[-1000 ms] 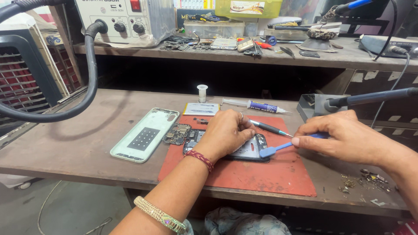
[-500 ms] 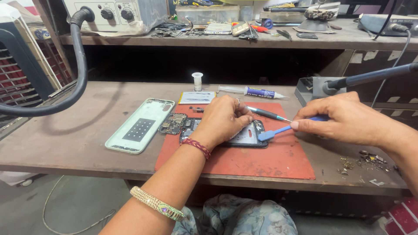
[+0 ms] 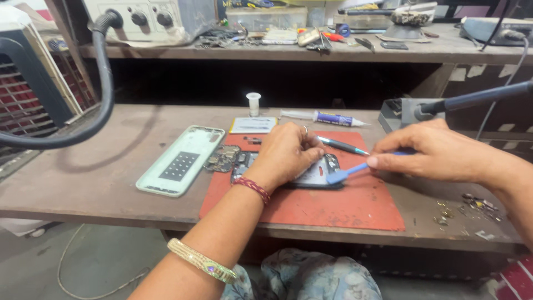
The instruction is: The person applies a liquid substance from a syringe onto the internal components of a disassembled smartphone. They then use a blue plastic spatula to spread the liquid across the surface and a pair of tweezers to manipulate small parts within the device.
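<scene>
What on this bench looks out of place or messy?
Small loose scraps lie scattered on the bare wood right of the red mat, off the work surface. A removed pale green back cover lies askew left of the mat.

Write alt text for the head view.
A left hand steadies an opened phone on a red mat while the right hand works a blue pry tool against it. A pale green back cover lies beside it.

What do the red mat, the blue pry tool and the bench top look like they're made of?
Mat: likely rubber or silicone, matte red, lying flat with a thin edge. Pry tool in the right hand: probably plastic, smooth light blue, with a flat tip. Bench top: seems to be wood, worn, dull brown.
</scene>
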